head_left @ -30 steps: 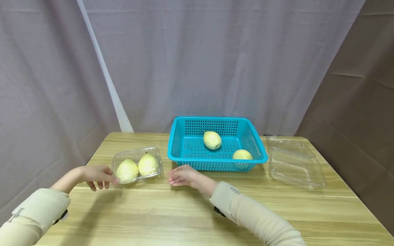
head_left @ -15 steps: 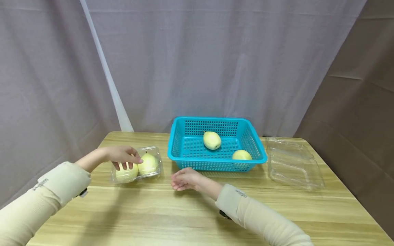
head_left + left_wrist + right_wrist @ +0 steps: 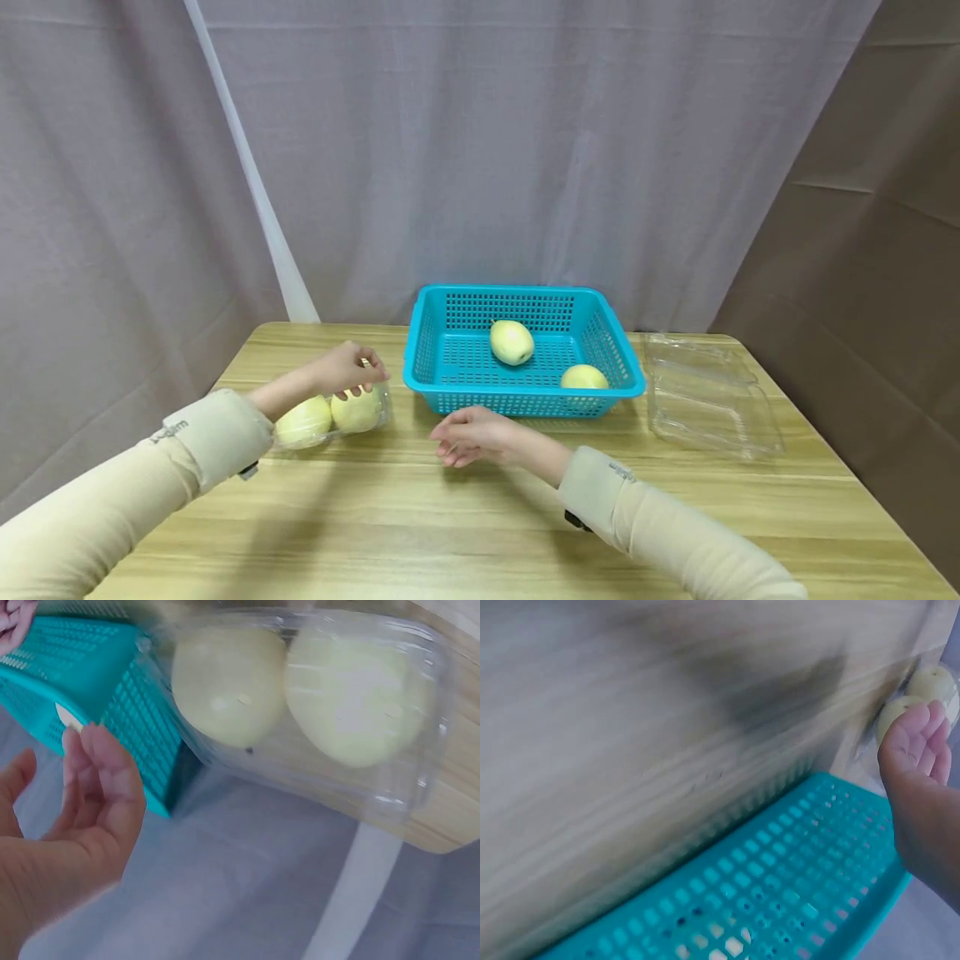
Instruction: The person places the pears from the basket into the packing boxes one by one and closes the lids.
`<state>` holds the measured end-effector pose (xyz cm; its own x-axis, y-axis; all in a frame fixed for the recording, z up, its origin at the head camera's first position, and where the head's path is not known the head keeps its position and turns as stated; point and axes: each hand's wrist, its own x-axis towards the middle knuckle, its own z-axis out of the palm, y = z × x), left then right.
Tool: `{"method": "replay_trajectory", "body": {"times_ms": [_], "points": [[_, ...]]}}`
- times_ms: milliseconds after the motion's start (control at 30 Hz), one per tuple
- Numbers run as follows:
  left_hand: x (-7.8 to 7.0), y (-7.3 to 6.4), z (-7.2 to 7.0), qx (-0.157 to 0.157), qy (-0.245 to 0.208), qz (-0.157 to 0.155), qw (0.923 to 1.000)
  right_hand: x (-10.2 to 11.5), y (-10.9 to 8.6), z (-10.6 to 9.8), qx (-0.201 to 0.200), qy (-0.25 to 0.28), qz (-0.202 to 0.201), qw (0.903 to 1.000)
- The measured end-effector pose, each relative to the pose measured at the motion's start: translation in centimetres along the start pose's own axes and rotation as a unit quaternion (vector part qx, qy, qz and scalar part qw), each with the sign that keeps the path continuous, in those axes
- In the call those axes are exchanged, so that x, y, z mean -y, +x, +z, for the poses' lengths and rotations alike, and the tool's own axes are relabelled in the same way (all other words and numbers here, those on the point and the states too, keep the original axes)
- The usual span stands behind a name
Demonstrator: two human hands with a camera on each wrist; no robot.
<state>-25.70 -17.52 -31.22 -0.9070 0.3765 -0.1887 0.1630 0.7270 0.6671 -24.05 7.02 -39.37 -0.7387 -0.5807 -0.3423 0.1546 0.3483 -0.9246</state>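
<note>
My left hand (image 3: 347, 368) hovers over the right end of a clear plastic clamshell box (image 3: 315, 781), its fingers loosely bent and holding nothing. Two pale yellow pears, a left one (image 3: 303, 422) and a right one (image 3: 356, 410), lie side by side inside, under clear plastic. My right hand (image 3: 483, 435) is just in front of the blue plastic basket (image 3: 487, 389), fingers relaxed, gripping nothing. In that basket are one pear (image 3: 512, 342) near the middle and another pear (image 3: 583, 378) by the front right, partly hidden by the front wall.
An opened clear clamshell box (image 3: 712, 408) lies at the right of the wooden table (image 3: 450, 533), beside the basket. Behind the table's far edge hangs a grey curtain (image 3: 480, 150). A brown cloth (image 3: 862, 250) hangs on the right.
My left hand has moved right and away from me, from the left end of the pear box to above its right end. The right hand has shifted slightly right.
</note>
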Motion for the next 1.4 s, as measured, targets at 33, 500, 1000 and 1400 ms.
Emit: {"method": "replay_trajectory", "body": {"times_ms": [33,500,1000,1400], "points": [[-0.1,0.2,0.2,-0.013,-0.001,0.009,0.9999,0.0,-0.2,-0.2,0.001,-0.011,-0.006,0.9999],[-1.2,3.0,2.7,-0.131,0.039,0.126,0.9825,1.0,-3.1,-3.5,-0.008,-0.106,-0.079,0.9913],[-1.0,6.6,4.4,-0.124,0.06,0.191,0.9718,3.4,-4.3,-5.3,-0.046,-0.329,-0.223,0.9165],[-0.9,9.2,7.2,-0.174,0.174,0.206,0.9473,3.5,-4.3,-6.4,-0.074,-0.364,-0.243,0.8963]]}}
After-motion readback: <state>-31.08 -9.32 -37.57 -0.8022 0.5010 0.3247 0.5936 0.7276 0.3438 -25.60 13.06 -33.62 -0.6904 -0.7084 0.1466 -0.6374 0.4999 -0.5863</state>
